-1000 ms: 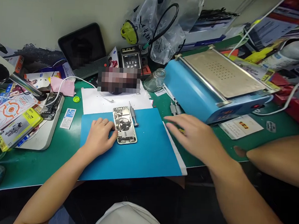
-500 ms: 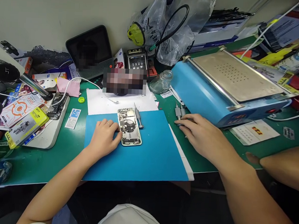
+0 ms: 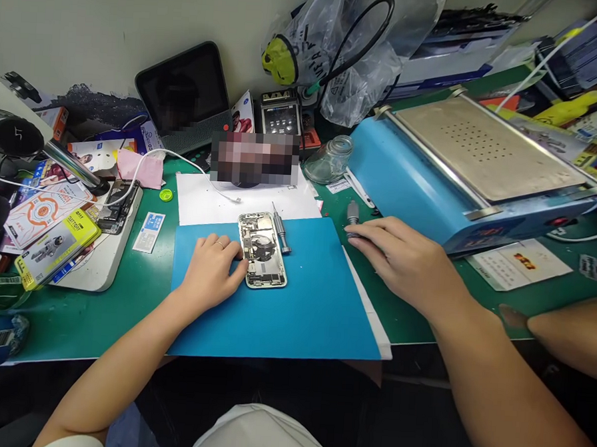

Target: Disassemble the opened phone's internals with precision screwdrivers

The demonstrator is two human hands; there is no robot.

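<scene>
An opened phone (image 3: pixel 267 270), its inner parts showing, lies on the blue mat (image 3: pixel 293 323). Curled at its left edge, my left hand (image 3: pixel 215 266) has fingertips and thumb against the frame. Along the phone's right side lies a grey screwdriver (image 3: pixel 281 229), its thin tip pointing away from me. My right hand (image 3: pixel 401 255), to the right of the mat, pinches a second grey screwdriver (image 3: pixel 352 213) between thumb and fingers. The fingers cover part of that tool, and its tip cannot be made out.
A blue heating plate machine (image 3: pixel 405 182) stands at the right, a glass jar (image 3: pixel 332 160) beside it. To the left are boxes (image 3: pixel 57 247), a stand and a small card (image 3: pixel 149 232). A white cable (image 3: pixel 196 171) crosses the back. Another person's arm (image 3: pixel 573 331) rests at the right edge.
Two grey tools stood by my right fingers before; one now shows, raised slightly between them. My left hand and the phone keep their place. The view has shifted a little.
</scene>
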